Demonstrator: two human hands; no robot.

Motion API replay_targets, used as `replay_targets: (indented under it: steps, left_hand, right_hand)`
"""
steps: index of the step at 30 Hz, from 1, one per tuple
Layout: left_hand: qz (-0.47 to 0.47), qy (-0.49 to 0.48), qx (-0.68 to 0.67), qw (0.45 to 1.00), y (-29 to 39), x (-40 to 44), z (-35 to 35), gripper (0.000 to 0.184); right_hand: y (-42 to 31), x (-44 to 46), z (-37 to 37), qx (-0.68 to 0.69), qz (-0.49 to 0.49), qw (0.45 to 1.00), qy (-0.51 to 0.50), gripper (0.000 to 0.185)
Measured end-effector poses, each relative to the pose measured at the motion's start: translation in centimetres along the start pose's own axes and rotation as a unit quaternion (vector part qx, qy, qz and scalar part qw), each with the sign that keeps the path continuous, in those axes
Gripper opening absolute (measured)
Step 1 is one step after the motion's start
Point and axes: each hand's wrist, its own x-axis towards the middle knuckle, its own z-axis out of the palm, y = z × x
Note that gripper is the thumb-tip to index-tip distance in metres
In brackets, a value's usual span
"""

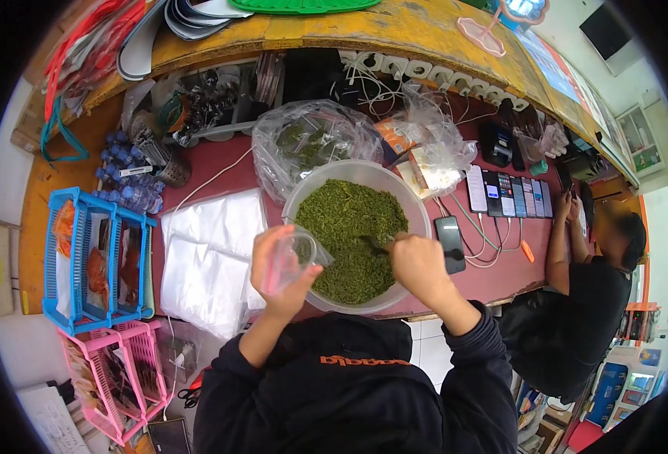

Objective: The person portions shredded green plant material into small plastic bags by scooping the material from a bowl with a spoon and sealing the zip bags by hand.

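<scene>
A large translucent tub [422,219] holds a heap of chopped dried green leaves [349,204]. My left hand [277,272] is closed around a clear plastic bag [298,253], over the tub's left rim, with the bag's mouth spread toward the leaves. Over the right side of the tub, my right hand [425,265] grips a dark spoon [374,246]. The spoon's head dips into the leaves and is partly hidden. Stacked flat clear bags [209,265] lie left of the tub. Behind it stands a big plastic bag [311,144] with more green leaves inside.
Blue baskets [84,265] and a pink basket [114,378] stand at the left. A phone [450,244] lies right of the tub, near several phones on cables [508,195]. A person [584,303] sits at the right. A wooden shelf [288,34] spans the back.
</scene>
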Motion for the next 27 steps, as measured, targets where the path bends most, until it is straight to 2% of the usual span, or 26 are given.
replay_targets:
  steps: [2,4,6,7,8,9,10,12,14,16,17,21,23,24,26,27]
  left_hand:
    - [-0.023,0.002,0.017,1.000,0.2,1.4,-0.1,0.067]
    - [-0.058,-0.029,0.000,0.998,0.6,2.5,0.0,0.063]
    - [-0.066,-0.053,0.008,0.996,0.2,2.9,0.1,0.063]
    - [-0.073,-0.076,0.015,0.994,0.0,3.1,0.1,0.063]
    - [-0.074,-0.076,0.014,0.994,0.0,3.3,0.1,0.063]
    - [-0.108,-0.111,0.030,0.987,0.2,3.5,0.0,0.059]
    - [-0.142,-0.145,0.045,0.978,0.3,3.8,0.1,0.055]
    - [-0.145,-0.148,0.051,0.977,0.4,4.2,0.4,0.056]
    - [-0.149,-0.153,0.057,0.975,0.2,4.5,0.6,0.056]
    - [-0.112,-0.114,0.053,0.986,-0.1,4.8,0.4,0.056]
    - [-0.118,-0.110,0.065,0.985,0.0,4.9,0.2,0.056]
    - [-0.095,-0.100,0.053,0.989,0.0,4.8,-0.3,0.056]
    - [-0.104,-0.084,0.044,0.990,0.0,4.9,-0.6,0.056]
    - [-0.104,-0.083,0.044,0.990,-0.1,5.0,-0.8,0.056]
    - [-0.102,-0.073,0.055,0.991,-0.1,5.2,-1.2,0.056]
    - [-0.102,-0.072,0.055,0.991,-0.1,5.2,-1.2,0.056]
  right_hand:
    - [-0.9,-0.2,0.8,0.031,-0.035,0.999,-0.011,0.012]
    - [-0.7,-0.1,0.5,0.064,-0.027,0.998,-0.010,0.011]
    - [0.7,-0.2,-0.2,0.195,-0.008,0.981,0.019,0.011]
    - [1.5,-0.2,-0.6,0.195,-0.009,0.981,0.019,0.011]
    - [2.3,-0.4,-1.1,0.255,0.007,0.967,0.009,0.012]
    - [2.9,-0.5,-1.7,0.313,0.024,0.949,-0.001,0.015]
    - [3.3,-0.7,-2.4,0.312,0.025,0.950,0.000,0.015]
    - [3.6,-0.9,-3.5,0.352,0.054,0.934,-0.038,0.016]
    - [3.3,-1.0,-2.8,0.347,0.056,0.936,-0.021,0.014]
    - [2.1,-0.4,-1.1,0.162,0.006,0.985,0.067,0.012]
    - [1.1,-0.1,0.3,0.115,0.021,0.991,0.058,0.010]
    - [-2.4,0.9,2.1,0.124,-0.020,0.990,0.058,0.011]
    - [-1.9,1.1,1.1,0.239,-0.020,0.970,0.026,0.012]
    - [-1.3,1.2,0.8,0.238,-0.021,0.971,0.026,0.012]
    - [0.5,1.0,0.2,0.331,0.010,0.943,0.039,0.015]
    - [1.2,0.8,-0.4,0.376,0.016,0.927,0.001,0.015]
